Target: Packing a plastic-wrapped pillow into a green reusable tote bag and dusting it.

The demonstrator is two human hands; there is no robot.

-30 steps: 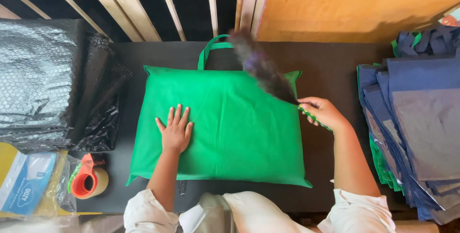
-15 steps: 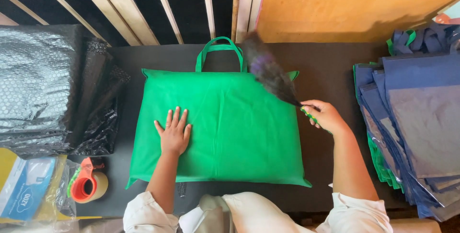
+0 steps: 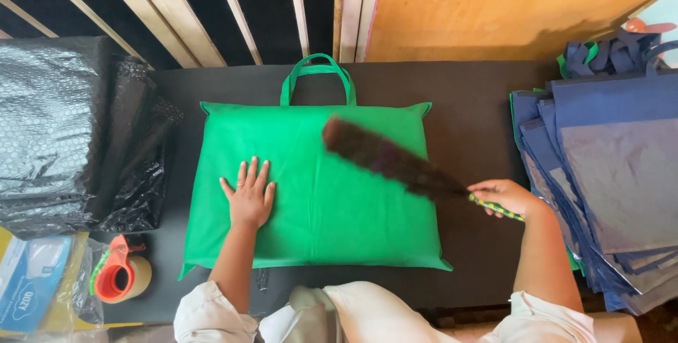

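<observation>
A green bag (image 3: 318, 188) lies flat in the middle of a dark table (image 3: 480, 124), its two looped handles pointing away from the person. It is made of bright green cloth, puffed like a cushion, roughly square, with pointed corners and a seam along the near edge. The left hand (image 3: 248, 198) rests palm down on the bag's left half, fingers spread and holding nothing. The right hand (image 3: 507, 197) is closed around the green and yellow handle of a duster (image 3: 392, 161), just off the bag's right edge. The duster's dark brown bristles lie across the upper right part of the bag and are blurred. A stack of blue bags (image 3: 607, 166) sits at the right. Black bubble wrap (image 3: 63, 131) is piled at the left, with a tape dispenser (image 3: 120, 272) near it.
</observation>
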